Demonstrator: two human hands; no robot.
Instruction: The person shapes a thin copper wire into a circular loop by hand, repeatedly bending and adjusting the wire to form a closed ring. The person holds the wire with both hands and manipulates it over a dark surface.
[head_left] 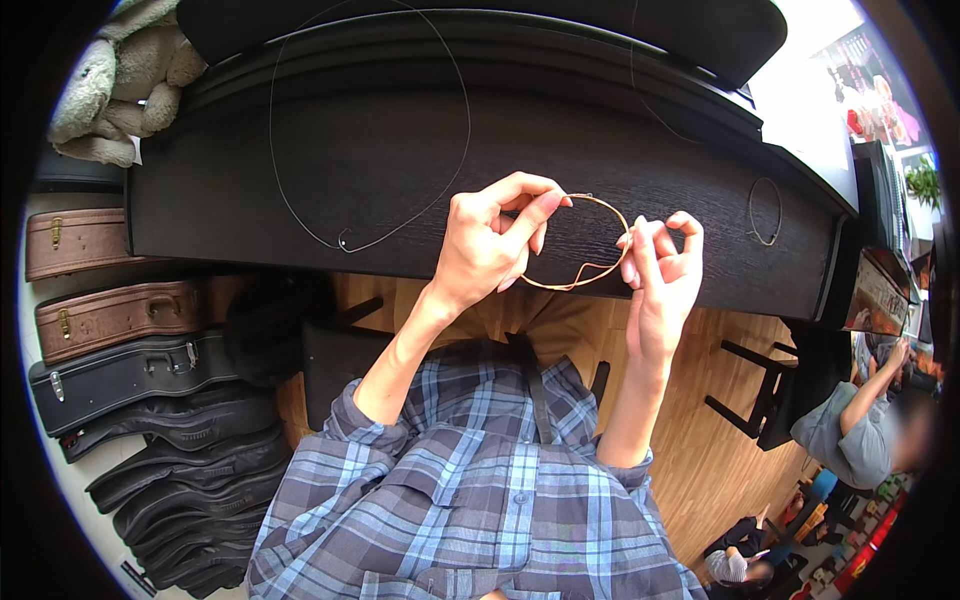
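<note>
Both of my hands hold one thin copper-coloured wire string (600, 205) wound into a small loop in front of a closed black piano lid (300, 190). My left hand (490, 245) pinches the loop's left side between thumb and fingers. My right hand (662, 265) pinches its right side with the fingertips. A long loose silver string (340, 240) lies in a big arc on the lid to the left. Another small coiled string (765, 212) rests on the lid to the right.
A plush toy (125, 75) sits on the piano's far left. Brown and black instrument cases (120, 345) are stacked on the floor at left. A black stool (765, 395) stands on the wooden floor at right, and a seated person (860, 425) is beyond it.
</note>
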